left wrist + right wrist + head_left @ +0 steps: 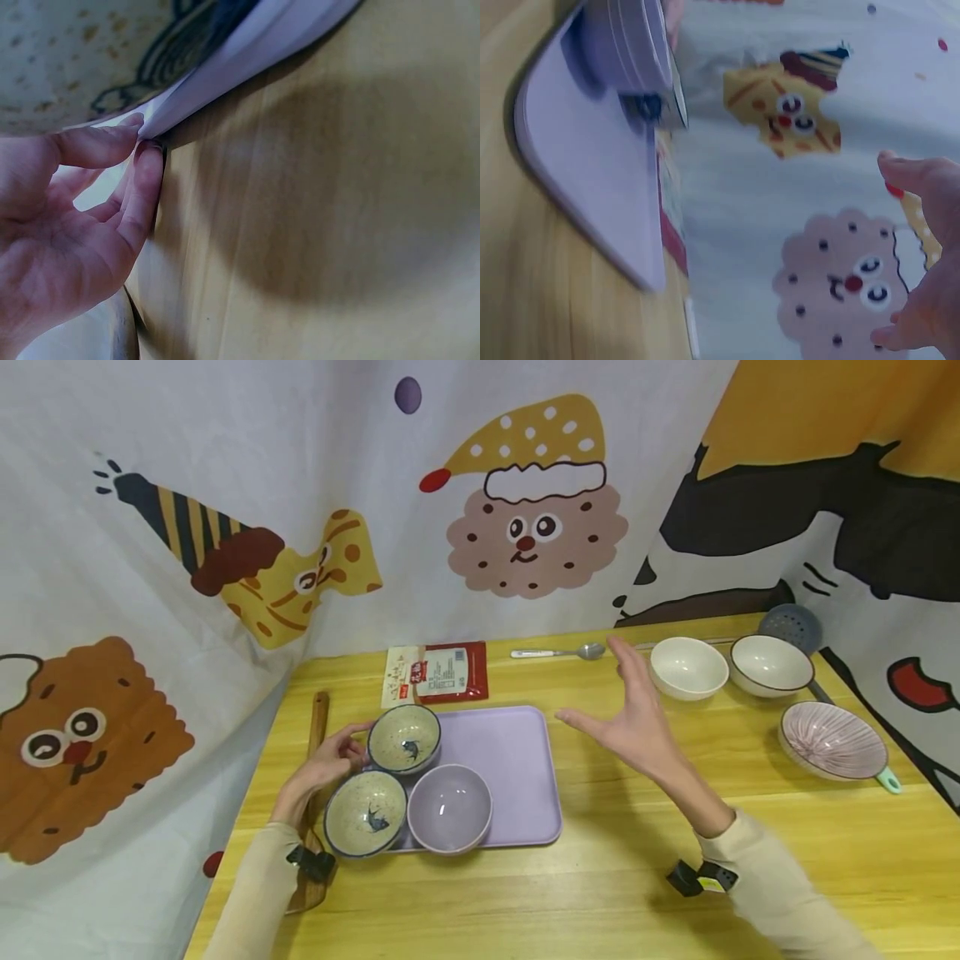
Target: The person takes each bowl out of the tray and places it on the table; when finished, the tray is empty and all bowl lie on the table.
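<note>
Closest to us are the person's two sleeves, the left one (255, 885) and the right one (780, 885), reaching over the bench (570, 893). At the left edge of the purple tray (517, 768), which sits on the left half of the bench, we see the left hand (330, 764) with its grip clamped on the tray's rim, thumb against fingers. Beside it, along that edge, stand the far speckled bowl (401, 737) and the near speckled bowl (360, 818); a purple bowl (450, 810) stands at the tray's near edge. Off the tray's right edge, we find the right hand (637, 727) raised, its grip wide apart. Towards the bench's far edge lie a packet (435, 673) and a spoon (555, 652).
</note>
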`<state>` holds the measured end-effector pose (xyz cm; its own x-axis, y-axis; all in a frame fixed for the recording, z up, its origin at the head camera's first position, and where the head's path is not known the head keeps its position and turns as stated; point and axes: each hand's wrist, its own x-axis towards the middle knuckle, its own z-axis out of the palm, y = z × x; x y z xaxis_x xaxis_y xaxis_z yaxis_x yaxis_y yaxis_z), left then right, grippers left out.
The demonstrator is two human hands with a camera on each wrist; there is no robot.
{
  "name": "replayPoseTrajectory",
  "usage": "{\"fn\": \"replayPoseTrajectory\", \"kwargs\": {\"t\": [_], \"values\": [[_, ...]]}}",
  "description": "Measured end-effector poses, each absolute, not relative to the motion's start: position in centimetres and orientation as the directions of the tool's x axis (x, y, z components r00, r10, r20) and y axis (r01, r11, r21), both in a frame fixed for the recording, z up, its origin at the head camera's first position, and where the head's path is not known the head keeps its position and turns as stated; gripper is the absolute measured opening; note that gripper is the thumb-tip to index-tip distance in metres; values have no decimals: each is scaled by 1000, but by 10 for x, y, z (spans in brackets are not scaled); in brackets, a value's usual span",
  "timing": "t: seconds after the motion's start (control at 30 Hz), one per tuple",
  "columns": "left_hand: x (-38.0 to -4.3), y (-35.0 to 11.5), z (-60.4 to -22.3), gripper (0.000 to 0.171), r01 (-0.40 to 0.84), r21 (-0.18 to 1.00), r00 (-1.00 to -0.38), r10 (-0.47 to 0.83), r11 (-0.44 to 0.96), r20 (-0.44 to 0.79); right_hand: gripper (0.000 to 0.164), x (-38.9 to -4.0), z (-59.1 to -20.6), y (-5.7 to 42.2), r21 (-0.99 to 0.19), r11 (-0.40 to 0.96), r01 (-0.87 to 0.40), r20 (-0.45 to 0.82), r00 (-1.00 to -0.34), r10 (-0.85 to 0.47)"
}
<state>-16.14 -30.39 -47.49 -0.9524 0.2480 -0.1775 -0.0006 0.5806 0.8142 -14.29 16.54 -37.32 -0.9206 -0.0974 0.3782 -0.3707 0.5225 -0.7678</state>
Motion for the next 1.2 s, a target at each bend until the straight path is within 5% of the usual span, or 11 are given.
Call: {"fn": "replayPoseTrajectory", "kwargs": {"t": [0.53, 1.2], "values": [[-163, -307, -477, 74, -5, 839, -945, 271, 544, -181, 138, -124, -401, 88, -714, 455, -533, 296, -818, -493], [-163, -305, -475, 68, 5, 823, -950, 260, 568, -174, 142, -109, -453, 48, -731, 358, -581, 110, -618, -779]]}}
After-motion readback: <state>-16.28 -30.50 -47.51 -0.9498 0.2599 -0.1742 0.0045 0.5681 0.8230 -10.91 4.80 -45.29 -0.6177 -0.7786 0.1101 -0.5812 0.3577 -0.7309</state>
